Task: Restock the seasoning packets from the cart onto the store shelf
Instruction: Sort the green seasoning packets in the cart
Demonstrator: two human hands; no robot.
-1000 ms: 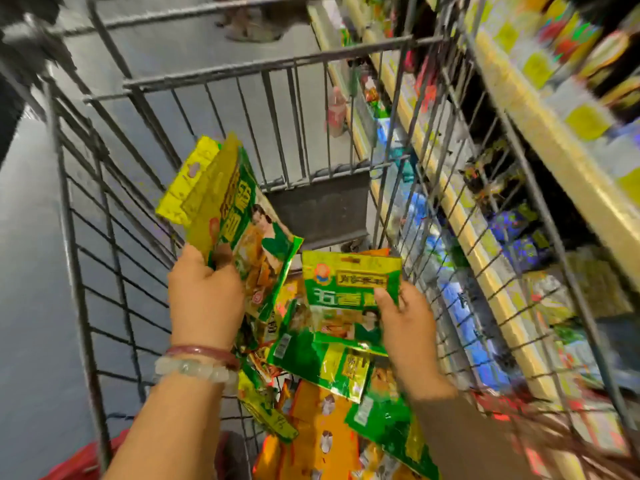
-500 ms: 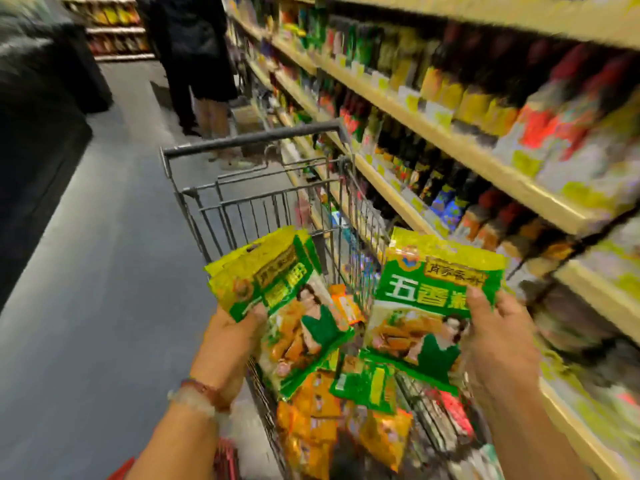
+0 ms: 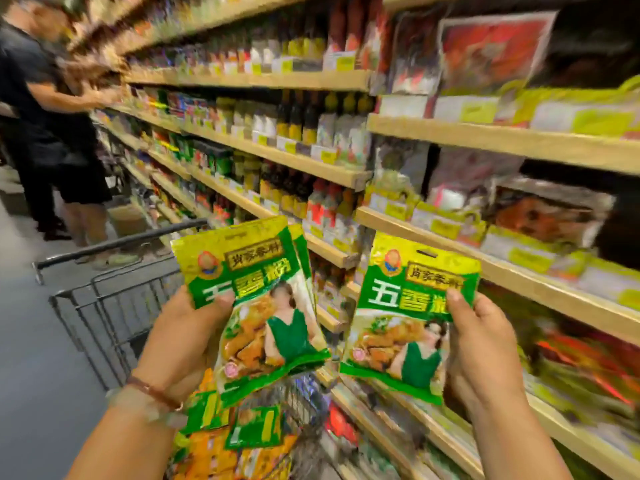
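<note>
Both hands were full: left hand (image 3: 180, 341) gripped a small stack of packets (image 3: 263, 306) at lower center, right hand (image 3: 481, 344) pinched one packet (image 3: 405, 327) just right of it. Cart (image 3: 114, 306) sat lower left, shelf (image 3: 519, 275) on the right.

Motion blur smears the shelf goods (image 3: 571, 358) at the right of the frame beyond reading, the bystander (image 3: 52, 133) at upper left is cut by the edge, and the left hand (image 3: 180, 341) covers the stack of packets (image 3: 263, 306), whose count is unclear.
</note>
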